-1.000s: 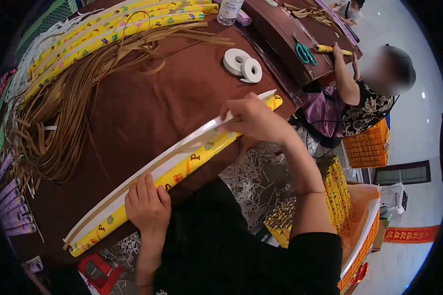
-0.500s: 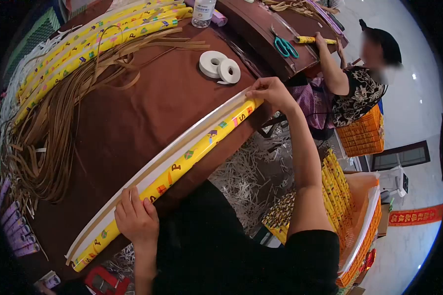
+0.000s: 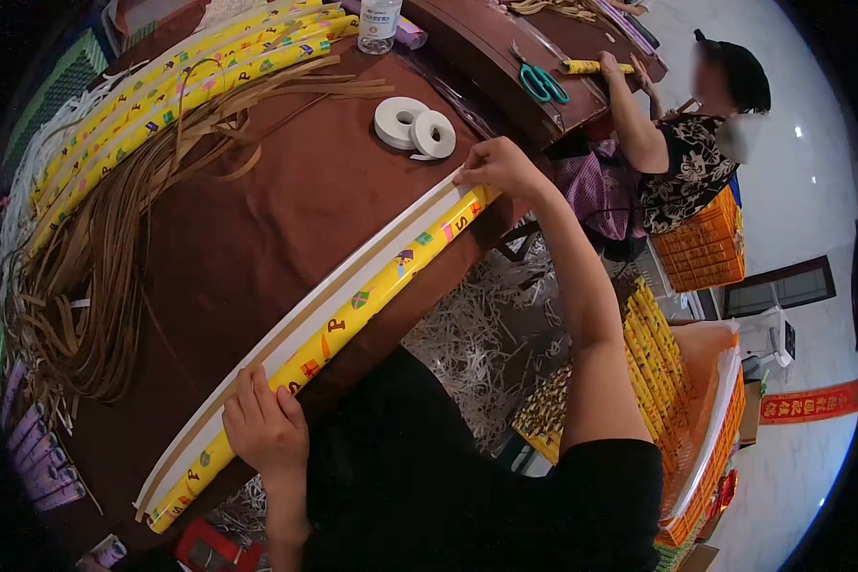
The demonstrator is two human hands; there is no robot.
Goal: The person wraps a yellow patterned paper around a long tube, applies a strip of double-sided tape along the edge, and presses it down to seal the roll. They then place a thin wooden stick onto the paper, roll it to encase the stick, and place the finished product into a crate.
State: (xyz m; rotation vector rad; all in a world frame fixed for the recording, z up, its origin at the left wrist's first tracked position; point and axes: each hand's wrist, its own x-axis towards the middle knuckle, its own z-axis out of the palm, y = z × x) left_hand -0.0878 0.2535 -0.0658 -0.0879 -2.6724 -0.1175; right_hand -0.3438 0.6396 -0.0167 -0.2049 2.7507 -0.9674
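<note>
A long roll of yellow printed wrapping paper [image 3: 353, 303] lies slantwise along the table's near edge, its white inner border turned up. Along that border runs a narrow brown strip [image 3: 300, 322]. My left hand [image 3: 265, 417] is closed over the roll near its lower end, fingers on the border and thumb on the yellow side. At the upper end my right hand [image 3: 507, 172] pinches with thumb and forefinger at the end of the brown strip. Two white tape rolls [image 3: 416, 128] lie just beyond it.
Brown strips [image 3: 105, 257] are heaped at the left, beside several yellow paper rolls [image 3: 176, 119]. A bottle [image 3: 378, 24] stands at the back. Scissors [image 3: 543, 84] lie near a co-worker [image 3: 691, 157]. Shredded paper [image 3: 462, 353] and an orange crate [image 3: 705, 458] are at the right.
My right hand has shifted slightly left, from the yellow paper's end onto the strip's end. My left hand keeps its place on the roll. The view has moved slightly.
</note>
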